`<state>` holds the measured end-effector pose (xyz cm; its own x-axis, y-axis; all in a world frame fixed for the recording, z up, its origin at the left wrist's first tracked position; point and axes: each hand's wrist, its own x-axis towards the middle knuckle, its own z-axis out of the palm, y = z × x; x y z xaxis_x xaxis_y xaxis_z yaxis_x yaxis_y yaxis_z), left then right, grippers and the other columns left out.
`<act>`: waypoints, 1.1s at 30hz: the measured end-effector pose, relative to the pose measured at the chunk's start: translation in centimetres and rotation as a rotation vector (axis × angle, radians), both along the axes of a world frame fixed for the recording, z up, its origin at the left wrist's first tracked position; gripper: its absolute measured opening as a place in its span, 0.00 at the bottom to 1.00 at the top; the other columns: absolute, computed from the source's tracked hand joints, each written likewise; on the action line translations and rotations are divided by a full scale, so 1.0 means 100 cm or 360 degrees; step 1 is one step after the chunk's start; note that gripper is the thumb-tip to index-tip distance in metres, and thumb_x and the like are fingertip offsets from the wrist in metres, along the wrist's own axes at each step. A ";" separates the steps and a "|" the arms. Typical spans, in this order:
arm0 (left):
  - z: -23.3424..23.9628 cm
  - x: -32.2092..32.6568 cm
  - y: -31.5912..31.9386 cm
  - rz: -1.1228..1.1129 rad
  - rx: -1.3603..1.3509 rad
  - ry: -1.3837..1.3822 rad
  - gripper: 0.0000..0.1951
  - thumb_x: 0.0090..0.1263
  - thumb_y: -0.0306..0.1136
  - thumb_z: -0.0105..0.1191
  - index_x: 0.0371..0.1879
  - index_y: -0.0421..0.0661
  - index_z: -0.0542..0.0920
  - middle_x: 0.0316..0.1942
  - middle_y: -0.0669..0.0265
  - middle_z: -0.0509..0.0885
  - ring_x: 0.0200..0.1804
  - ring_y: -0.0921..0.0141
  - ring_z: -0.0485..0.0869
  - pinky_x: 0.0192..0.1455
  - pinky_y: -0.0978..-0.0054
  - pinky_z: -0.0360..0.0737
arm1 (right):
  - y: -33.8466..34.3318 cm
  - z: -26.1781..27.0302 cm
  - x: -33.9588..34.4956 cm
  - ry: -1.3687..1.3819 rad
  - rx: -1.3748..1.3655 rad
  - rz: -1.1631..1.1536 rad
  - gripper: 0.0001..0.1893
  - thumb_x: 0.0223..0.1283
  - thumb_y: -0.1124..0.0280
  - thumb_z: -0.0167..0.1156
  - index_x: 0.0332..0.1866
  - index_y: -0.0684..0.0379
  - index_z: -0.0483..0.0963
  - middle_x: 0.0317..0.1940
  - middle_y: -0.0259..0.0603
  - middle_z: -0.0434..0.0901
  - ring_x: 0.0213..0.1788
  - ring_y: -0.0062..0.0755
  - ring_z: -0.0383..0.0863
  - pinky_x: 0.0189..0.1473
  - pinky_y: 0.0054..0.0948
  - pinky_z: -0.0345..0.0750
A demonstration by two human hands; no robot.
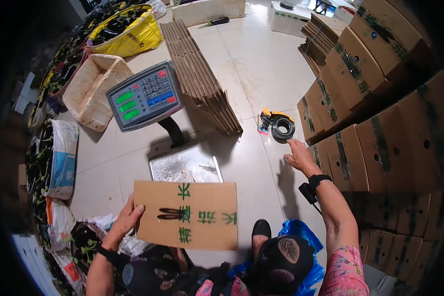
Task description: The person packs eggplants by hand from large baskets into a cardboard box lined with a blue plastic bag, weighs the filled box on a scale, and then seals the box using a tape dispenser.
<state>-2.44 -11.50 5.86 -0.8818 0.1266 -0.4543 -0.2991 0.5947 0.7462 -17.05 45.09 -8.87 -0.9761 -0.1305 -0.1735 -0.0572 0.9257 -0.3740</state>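
Note:
My left hand [130, 218] grips the left edge of a flat brown cardboard carton [214, 192], thumb on top. Green writing and a dark eggplant picture are printed on its face. The carton is held over my lap and covers the near part of a scale's steel platform [187, 162]. My right hand [302, 158] reaches out over the floor, fingers apart and holding nothing. Just beyond its fingertips lies a packing tape dispenser [277, 124] with a yellow-orange part and a roll of tape. Whether the fingertips touch the roll, I cannot tell.
The scale's display head [146, 97] rises on a post beyond the platform. Folded cardboard cartons [199, 74] stand in a row behind it. Taped cartons [377, 148] are stacked along the right. On the left are a foam box [96, 88], a yellow bag [140, 35] and sacks of eggplants [63, 159].

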 end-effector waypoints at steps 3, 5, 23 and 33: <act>0.008 -0.007 0.024 0.0143 -0.0020 -0.0079 0.30 0.73 0.47 0.45 0.66 0.37 0.64 0.62 0.52 0.72 0.65 0.59 0.70 0.68 0.66 0.63 | 0.000 -0.027 -0.028 -0.0057 0.0046 -0.0065 0.35 0.52 0.68 0.65 0.67 0.62 0.62 0.68 0.52 0.63 0.69 0.53 0.60 0.69 0.44 0.63; 0.004 -0.008 0.022 0.0099 -0.0026 -0.0024 0.30 0.72 0.48 0.46 0.65 0.37 0.64 0.61 0.52 0.73 0.64 0.60 0.71 0.67 0.66 0.64 | 0.006 -0.054 -0.045 0.0033 0.0124 -0.0144 0.37 0.52 0.68 0.65 0.68 0.62 0.59 0.69 0.50 0.62 0.70 0.52 0.59 0.68 0.46 0.63; -0.019 0.010 0.006 0.0390 -0.0052 0.0001 0.26 0.74 0.47 0.41 0.59 0.35 0.70 0.54 0.55 0.78 0.56 0.64 0.74 0.62 0.69 0.68 | -0.047 -0.104 0.079 -0.0168 0.0264 0.0128 0.23 0.47 0.63 0.69 0.43 0.65 0.69 0.40 0.55 0.77 0.43 0.53 0.77 0.46 0.46 0.74; -0.036 0.006 0.012 0.0477 0.0144 0.0026 0.26 0.79 0.47 0.34 0.57 0.34 0.71 0.51 0.59 0.79 0.52 0.68 0.76 0.56 0.72 0.72 | -0.069 -0.062 0.171 -0.0171 0.0001 0.0005 0.21 0.55 0.55 0.65 0.40 0.65 0.77 0.40 0.54 0.79 0.44 0.52 0.77 0.47 0.42 0.75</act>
